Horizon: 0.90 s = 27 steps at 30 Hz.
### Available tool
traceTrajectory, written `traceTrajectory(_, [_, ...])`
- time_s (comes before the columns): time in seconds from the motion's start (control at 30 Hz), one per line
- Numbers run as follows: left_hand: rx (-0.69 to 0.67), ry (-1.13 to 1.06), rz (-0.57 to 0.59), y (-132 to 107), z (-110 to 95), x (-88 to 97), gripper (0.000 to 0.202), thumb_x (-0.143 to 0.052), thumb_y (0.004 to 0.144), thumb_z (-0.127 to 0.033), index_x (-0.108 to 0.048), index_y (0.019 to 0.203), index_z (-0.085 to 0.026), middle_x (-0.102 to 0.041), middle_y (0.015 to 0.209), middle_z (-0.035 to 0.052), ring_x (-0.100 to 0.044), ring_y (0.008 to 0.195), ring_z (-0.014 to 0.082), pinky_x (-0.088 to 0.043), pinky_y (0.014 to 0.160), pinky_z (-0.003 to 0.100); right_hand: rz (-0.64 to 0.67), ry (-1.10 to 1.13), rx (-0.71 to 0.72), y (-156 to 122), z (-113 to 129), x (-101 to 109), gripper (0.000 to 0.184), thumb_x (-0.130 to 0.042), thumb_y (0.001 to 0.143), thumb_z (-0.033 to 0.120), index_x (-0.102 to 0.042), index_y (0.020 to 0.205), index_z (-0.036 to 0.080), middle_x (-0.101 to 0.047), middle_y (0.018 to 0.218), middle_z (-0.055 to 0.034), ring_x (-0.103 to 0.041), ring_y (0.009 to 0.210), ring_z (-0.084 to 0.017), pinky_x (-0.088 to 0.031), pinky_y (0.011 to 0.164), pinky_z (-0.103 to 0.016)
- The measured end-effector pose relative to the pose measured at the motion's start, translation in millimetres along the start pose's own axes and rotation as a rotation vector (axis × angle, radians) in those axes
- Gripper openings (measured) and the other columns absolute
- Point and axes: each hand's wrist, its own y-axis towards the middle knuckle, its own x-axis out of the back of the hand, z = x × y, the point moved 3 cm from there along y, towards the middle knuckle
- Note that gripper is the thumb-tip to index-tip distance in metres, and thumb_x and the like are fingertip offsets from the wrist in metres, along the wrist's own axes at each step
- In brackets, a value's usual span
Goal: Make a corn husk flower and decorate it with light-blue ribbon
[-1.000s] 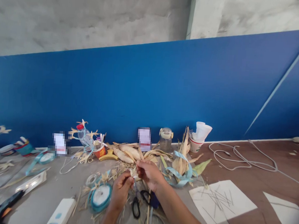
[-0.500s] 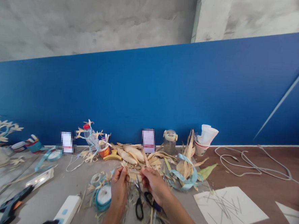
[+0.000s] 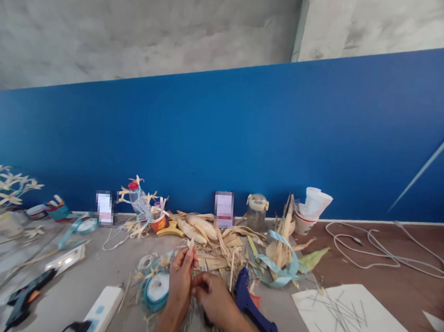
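Note:
My left hand (image 3: 181, 271) is closed in a pinch on a small pale corn-husk flower (image 3: 190, 243), whose petals point up past the fingertips. Just below and to the right, my right hand (image 3: 214, 297) has its fingers pressed together close to the left palm; what they hold, if anything, is hidden. Beneath the right hand lie black-handled scissors (image 3: 207, 266), mostly covered. A dark blue glue gun (image 3: 249, 305) rests right of that forearm. Beside my left wrist sits a blue ribbon spool (image 3: 157, 288) with small husk flowers around it.
Dried corn husks (image 3: 199, 227) pile up behind the hands. A lidded jar (image 3: 256, 213), light-blue ribbon (image 3: 285, 270) and paper cup (image 3: 304, 223) stand to the right. Thin wires lie on white paper (image 3: 378, 316). At left are a power strip (image 3: 103, 311) and black glue gun (image 3: 29, 294).
My right hand has moved down and left, in beside my left hand, and now covers most of the scissors. The blue glue gun has come into fuller view. The camera view shifted slightly.

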Motion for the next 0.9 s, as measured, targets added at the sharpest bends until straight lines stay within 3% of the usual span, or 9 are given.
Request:
traceTrajectory(0.3, [0.056,-0.185,0.143,-6.7,-5.6,-7.7,0.022,-0.072,0.064,-0.034,-0.062,0.074,-0.017,-0.057,0.064,-0.0031,-0.048,0.055,0.0069,-0.039,0.055,0.019,-0.006,0.282,-0.090,5.6,-6.3,-1.0,0.012,-0.044,0.056,0.013,-0.055,0.055,0.018,-0.040,0.045,0.0077,-0.030,0.042,-0.007,-0.024,0.046,-0.021])
traceTrajectory(0.53, [0.048,-0.170,0.138,-3.1,-8.2,-6.9,0.023,-0.074,0.060,-0.033,-0.058,0.067,-0.018,-0.055,0.061,-0.0034,-0.047,0.054,0.0083,-0.041,0.056,0.021,0.011,0.229,-0.094,6.0,-11.1,2.1,0.008,-0.049,0.061,0.019,-0.057,0.061,0.019,-0.042,0.045,0.0075,-0.034,0.041,-0.008,-0.025,0.044,-0.021])
traceTrajectory(0.77, [0.116,-0.245,0.164,3.1,-5.3,-4.8,0.019,-0.074,0.061,-0.026,-0.061,0.070,-0.016,-0.057,0.065,-0.0030,-0.045,0.051,0.0052,-0.038,0.052,0.019,-0.093,0.139,-0.023,10.3,4.8,43.8,0.010,-0.053,0.068,0.026,-0.059,0.069,0.019,-0.049,0.053,0.0045,-0.041,0.046,-0.011,-0.031,0.049,-0.023])
traceTrajectory(0.9, [0.169,-0.224,0.210,5.1,-1.5,-3.0,0.019,-0.074,0.063,-0.027,-0.062,0.071,-0.014,-0.054,0.061,-0.0038,-0.042,0.047,0.0042,-0.036,0.050,0.018,-0.200,-0.054,0.022,13.8,8.3,75.1,0.012,-0.052,0.070,0.024,-0.062,0.073,0.018,-0.058,0.060,0.0008,-0.050,0.057,-0.015,-0.036,0.056,-0.026])
